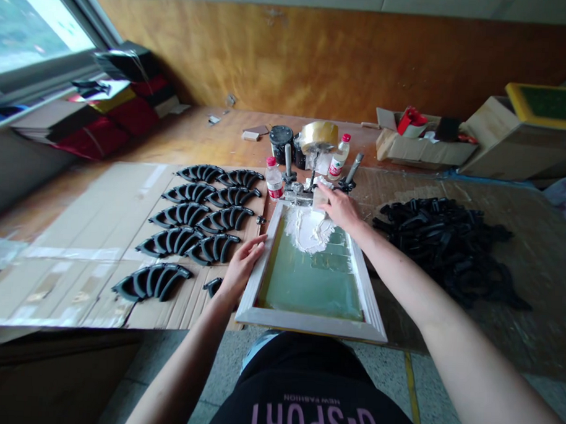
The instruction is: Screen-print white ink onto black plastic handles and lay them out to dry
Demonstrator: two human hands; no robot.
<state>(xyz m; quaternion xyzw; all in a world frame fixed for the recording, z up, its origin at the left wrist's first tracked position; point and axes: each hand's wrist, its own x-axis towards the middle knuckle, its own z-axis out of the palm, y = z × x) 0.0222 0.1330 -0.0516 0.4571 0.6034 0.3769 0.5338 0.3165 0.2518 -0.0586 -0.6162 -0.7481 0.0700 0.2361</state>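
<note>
Your left hand (pixel 244 266) was open, and its fingers lay over the left rail of the wooden screen-printing frame (pixel 307 324) without closing around it. Your right hand (pixel 339 208) was gripping a small block coated with white (pixel 320 200), at the far end of the frame. The frame lay flat near the front edge of the desk (pixel 197 135), about the middle, and its far end met the metal hinge clamps (pixel 295 189). Inside it was the green mesh (pixel 312 287), with thick white paste (pixel 307 231) spread on the far part, just in front of the block.

On the left part of the desk, a cardboard sheet (pixel 76 279) carried rows of curved black plastic pieces (pixel 181 214). On the right of the frame was a loose pile of similar black pieces (pixel 444 248). Behind the clamps stood two plastic bottles with red caps (pixel 275 179), a black jar (pixel 280 144) and a roll of tape (pixel 319 136). Cardboard boxes (pixel 424 149) were in the far right corner.
</note>
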